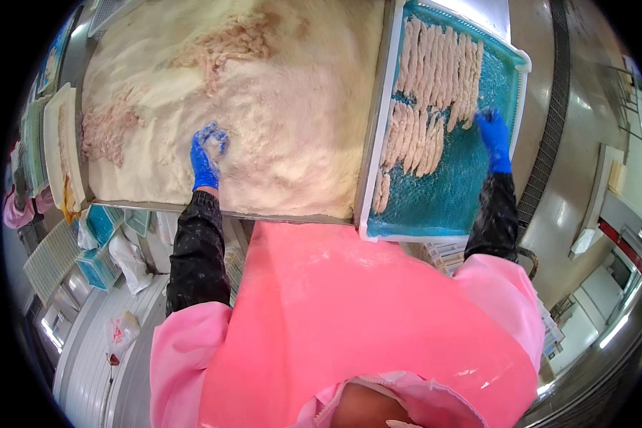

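My left hand (pixel 206 158), in a blue glove dusted with white powder, is over the wide bed of pale flour-like powder (pixel 299 143). Its fingers curl around something whitish that I cannot make out. To the right, my right hand (pixel 495 139), also gloved in blue, hovers over a blue-lined white tray (pixel 463 192), beside the right end of the rows. Its fingers look a little apart, with nothing visible between them. Pale coated meat strips (pixel 435 68) lie side by side in the tray, in two long rows and a short one at lower left.
Heaps of raw pinkish meat pieces (pixel 228 46) rest in the powder, with another pile (pixel 110 128) at its left. A metal rim (pixel 292 215) borders the powder bed. Racks and a white bag (pixel 128 260) stand lower left. A floor drain grate (pixel 549 128) runs along the right.
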### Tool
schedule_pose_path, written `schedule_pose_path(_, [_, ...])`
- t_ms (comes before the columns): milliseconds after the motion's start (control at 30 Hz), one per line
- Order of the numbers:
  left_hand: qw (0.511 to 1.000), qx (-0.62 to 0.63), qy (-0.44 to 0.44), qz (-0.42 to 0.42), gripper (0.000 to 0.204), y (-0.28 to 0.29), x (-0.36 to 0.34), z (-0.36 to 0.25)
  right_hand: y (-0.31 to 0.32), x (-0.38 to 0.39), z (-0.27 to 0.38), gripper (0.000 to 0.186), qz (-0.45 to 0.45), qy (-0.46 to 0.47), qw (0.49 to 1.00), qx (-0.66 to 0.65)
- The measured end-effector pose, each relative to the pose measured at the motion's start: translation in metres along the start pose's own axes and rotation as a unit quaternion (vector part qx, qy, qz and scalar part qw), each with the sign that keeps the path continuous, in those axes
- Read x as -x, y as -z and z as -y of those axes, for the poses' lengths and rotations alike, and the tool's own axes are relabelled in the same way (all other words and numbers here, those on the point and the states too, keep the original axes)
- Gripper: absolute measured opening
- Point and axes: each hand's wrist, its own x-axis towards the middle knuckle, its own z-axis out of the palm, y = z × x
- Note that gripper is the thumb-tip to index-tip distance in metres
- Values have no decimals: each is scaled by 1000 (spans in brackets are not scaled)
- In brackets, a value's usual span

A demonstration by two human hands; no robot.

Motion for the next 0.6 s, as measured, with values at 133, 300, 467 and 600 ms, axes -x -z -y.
schedule_pose_path(133, [1000, 7, 2, 27, 29, 7, -7, 0, -13, 62, 46, 30, -15, -26, 999, 37])
schedule_pose_path(300, [994, 68, 42, 77, 27, 7, -5, 0, -42, 69, 24, 38, -145, 27, 985, 86])
schedule_pose_path(467, [990, 19, 35, 134, 25, 23, -1, -5, -99, 108, 206, 35, -201, 336, 920, 22])
schedule_pose_path(600, [969, -169, -47, 176, 27, 34, 2, -14, -237, 132, 317, 46, -98, 393, 908, -109])
